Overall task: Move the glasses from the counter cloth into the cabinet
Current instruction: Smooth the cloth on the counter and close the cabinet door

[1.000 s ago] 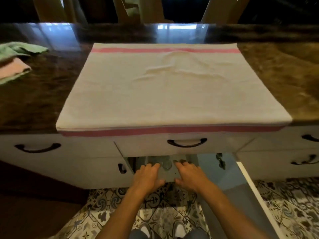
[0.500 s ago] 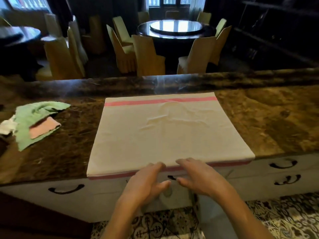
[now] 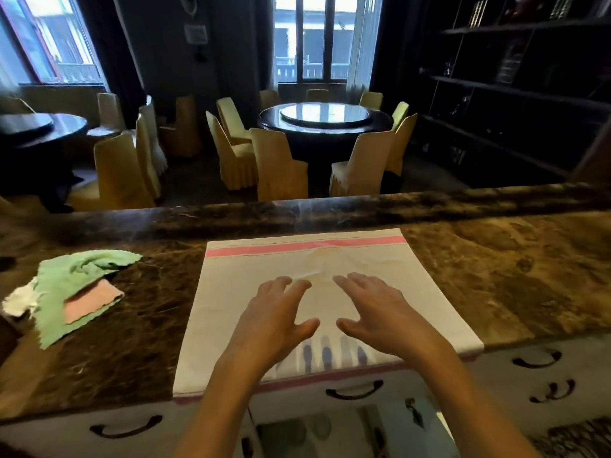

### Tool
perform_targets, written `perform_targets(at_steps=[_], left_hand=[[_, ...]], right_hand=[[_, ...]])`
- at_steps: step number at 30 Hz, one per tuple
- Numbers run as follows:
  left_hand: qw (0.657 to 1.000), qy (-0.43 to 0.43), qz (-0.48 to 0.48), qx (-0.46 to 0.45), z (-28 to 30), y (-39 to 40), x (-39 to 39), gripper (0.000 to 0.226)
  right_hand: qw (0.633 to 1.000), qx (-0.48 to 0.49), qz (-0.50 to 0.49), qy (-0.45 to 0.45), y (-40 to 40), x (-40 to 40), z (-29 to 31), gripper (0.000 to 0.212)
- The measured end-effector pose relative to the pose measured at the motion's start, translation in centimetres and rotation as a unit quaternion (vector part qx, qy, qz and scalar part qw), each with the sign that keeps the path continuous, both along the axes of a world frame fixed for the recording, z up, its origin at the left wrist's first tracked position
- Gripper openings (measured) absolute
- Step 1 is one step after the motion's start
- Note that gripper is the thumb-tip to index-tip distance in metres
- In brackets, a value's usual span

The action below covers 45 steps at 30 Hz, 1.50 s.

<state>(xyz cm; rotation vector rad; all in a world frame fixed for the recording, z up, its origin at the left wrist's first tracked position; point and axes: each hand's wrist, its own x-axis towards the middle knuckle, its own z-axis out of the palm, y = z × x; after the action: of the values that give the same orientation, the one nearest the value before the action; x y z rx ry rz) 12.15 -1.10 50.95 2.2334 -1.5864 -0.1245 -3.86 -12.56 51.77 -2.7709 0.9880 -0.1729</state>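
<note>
A white counter cloth (image 3: 251,292) with pink stripes at its far and near edges lies flat on the dark marble counter (image 3: 496,276). No glass stands on it. My left hand (image 3: 274,319) and my right hand (image 3: 377,312) hover side by side above the cloth's middle, fingers spread, holding nothing. Below the counter the cabinet (image 3: 317,431) stands open, and round glass shapes show dimly inside it. Its door (image 3: 426,421) hangs open to the right.
A green cloth (image 3: 66,292) with a pink one (image 3: 89,300) and a white one (image 3: 18,300) lies on the counter's left. White drawers with dark handles (image 3: 353,391) run under the counter. Beyond it are round tables and covered chairs.
Both hands rose from the cabinet opening below the counter to above the cloth. The view tilted up from the cabinet to the counter and the room.
</note>
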Motion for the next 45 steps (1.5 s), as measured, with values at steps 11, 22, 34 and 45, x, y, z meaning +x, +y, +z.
perform_targets(at_steps=[11, 22, 34, 45], left_hand=[[0.997, 0.008, -0.076, 0.022, -5.1, -1.1, -0.9, 0.071], [0.975, -0.108, -0.174, 0.084, -12.2, -6.1, -4.3, 0.08], [0.96, -0.192, -0.179, 0.101, -16.2, -8.6, -4.2, 0.082], [0.96, -0.195, -0.175, 0.1, -16.5, -9.1, -4.2, 0.081]], right_hand=[[0.997, 0.03, -0.067, -0.006, 1.7, -2.4, -2.8, 0.072], [0.98, 0.101, -0.164, -0.052, 0.7, -11.2, -9.3, 0.063], [0.915, 0.266, -0.301, -0.039, -1.4, -21.3, -23.8, 0.065], [0.868, 0.342, -0.357, -0.037, 0.4, -27.7, -34.2, 0.04]])
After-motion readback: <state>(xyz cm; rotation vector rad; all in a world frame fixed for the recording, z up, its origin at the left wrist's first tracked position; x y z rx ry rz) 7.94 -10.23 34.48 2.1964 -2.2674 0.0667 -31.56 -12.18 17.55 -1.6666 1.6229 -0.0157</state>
